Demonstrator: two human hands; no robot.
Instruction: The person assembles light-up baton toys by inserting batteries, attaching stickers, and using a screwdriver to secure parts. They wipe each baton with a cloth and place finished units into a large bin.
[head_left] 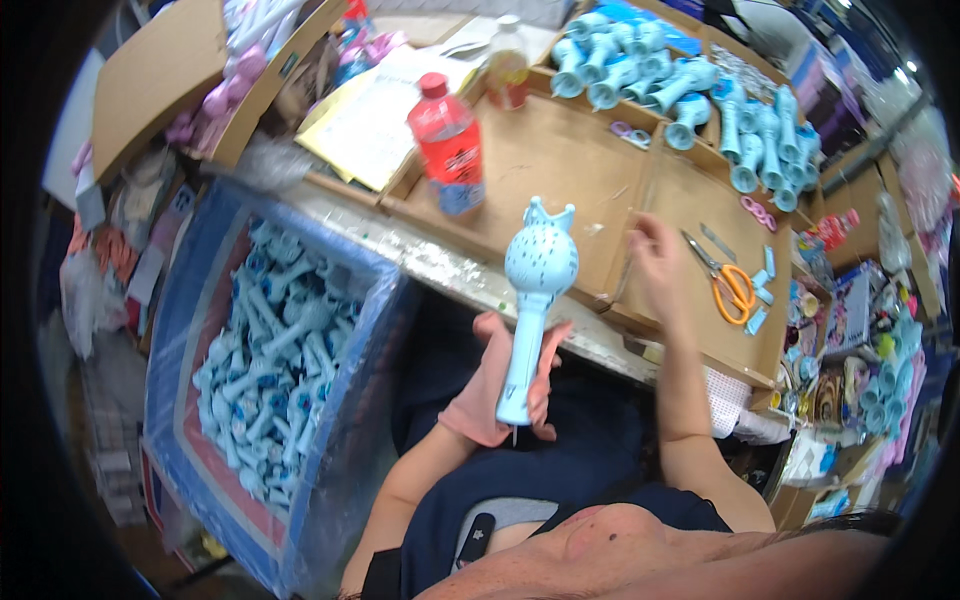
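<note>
Left hand [505, 385], in a pink glove, wrapped around the handle of a light-blue toy wand [532, 305]. Wand upright, crowned round head at 12 o'clock, likely so the head faces the eyes. Right hand [655, 255] bare, over the cardboard tray [560, 160] on the bench, fingers loosely curled; can't tell if pinching anything. Orange scissors [728, 285] at its 3 o'clock, within reach. Bin of same wands [270, 340] at 9 o'clock of the left hand. Red bottle [448, 145] parked at the tray's far corner.
</note>
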